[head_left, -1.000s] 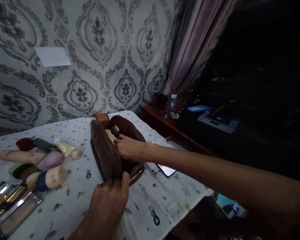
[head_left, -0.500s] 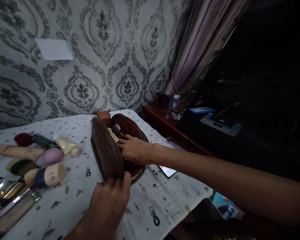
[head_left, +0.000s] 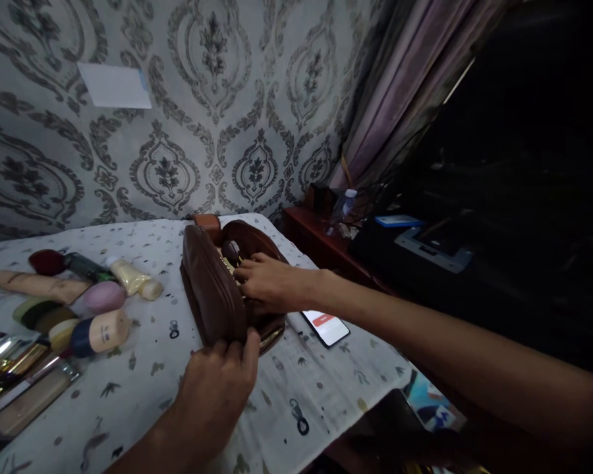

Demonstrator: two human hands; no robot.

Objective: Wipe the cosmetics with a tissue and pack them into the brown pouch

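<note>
I count two hands (head_left: 217, 388) (head_left: 271, 284), one brown bag (head_left: 210, 283), one phone (head_left: 327, 330), one pink sponge (head_left: 105, 297), one white-capped bottle (head_left: 344, 207), one white card (head_left: 116, 85).

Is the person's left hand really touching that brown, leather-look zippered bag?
Touching. The head view shows the left hand closed on the near end of the brown, leather-look zippered bag, with no gap between them.

1. Brown bag (head_left: 210, 289): smooth, leather-like, softly sheened; its zip (head_left: 271, 341) looks like gold-toned metal.
2. Tablecloth (head_left: 143, 375): printed cloth, matt, lightly creased.
3. Phone (head_left: 326, 328): smooth, glass-like screen.
4. Yellowish squeeze tube (head_left: 128, 276): smooth plastic, somewhat glossy.
5. Pink makeup sponge (head_left: 105, 297): smooth, matt.
6. Gold cosmetic tubes (head_left: 29, 361): shiny, metallic.
7. Bottle (head_left: 344, 207): clear plastic.
8. Curtain (head_left: 395, 99): cloth, satiny.
9. Wall sheet (head_left: 116, 87): matt, paper-like.
</note>
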